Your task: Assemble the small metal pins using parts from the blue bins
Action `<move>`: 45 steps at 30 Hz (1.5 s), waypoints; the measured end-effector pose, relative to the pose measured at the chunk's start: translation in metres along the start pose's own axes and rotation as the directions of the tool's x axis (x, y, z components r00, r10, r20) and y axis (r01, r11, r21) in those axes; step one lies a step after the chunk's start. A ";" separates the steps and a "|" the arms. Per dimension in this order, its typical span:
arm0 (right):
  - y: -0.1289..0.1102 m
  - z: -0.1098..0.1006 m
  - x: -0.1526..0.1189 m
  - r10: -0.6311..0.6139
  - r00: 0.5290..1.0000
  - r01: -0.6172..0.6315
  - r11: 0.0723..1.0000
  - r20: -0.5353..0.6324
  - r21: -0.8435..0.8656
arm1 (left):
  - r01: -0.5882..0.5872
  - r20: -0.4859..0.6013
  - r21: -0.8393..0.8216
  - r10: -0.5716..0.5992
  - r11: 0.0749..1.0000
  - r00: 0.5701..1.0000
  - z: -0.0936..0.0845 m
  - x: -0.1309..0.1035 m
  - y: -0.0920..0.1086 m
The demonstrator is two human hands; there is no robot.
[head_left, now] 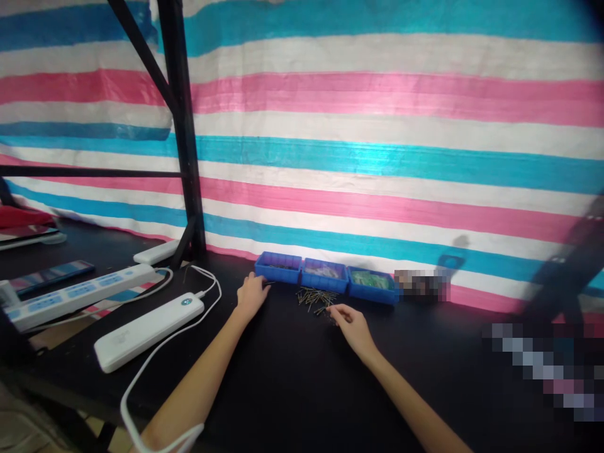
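Note:
Three blue bins stand in a row against the striped sheet: the left bin (278,275) with small dark pieces, the middle bin (324,284) with pale pieces, and the right bin (372,294) with green ones. In front of them lies a loose pile of thin brass-coloured screws (315,297). My left hand (252,294) is closed beside the left bin's near corner, with a thin screw-like piece at its fingertips. At the pile's right edge, my right hand (350,321) is pinched; what its fingers hold is too small to make out.
A white power bank (148,333) with a white cable (163,352) lies left of my left forearm. Further left are a power strip (80,292) and a phone (51,277). A black metal post (182,126) rises behind. Blurred-out patches cover the right side.

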State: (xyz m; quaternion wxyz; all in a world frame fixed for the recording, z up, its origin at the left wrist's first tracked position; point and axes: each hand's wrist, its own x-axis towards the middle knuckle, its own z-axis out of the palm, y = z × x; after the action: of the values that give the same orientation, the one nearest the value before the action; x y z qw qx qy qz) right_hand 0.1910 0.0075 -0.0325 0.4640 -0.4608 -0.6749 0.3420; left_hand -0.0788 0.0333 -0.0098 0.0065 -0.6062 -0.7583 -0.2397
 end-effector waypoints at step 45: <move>-0.009 0.002 -0.003 -0.039 0.999 0.040 0.999 0.031 -0.012 | -0.058 0.182 -0.855 0.402 0.516 0.898 0.022 -0.054 0.090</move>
State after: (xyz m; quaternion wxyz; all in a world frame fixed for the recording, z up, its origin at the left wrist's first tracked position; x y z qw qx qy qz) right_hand 0.1865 0.0010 -0.0259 0.4574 -0.4449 -0.6930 0.3356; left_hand 0.0249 0.0056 -0.0132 -0.3868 -0.6651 -0.4517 -0.4518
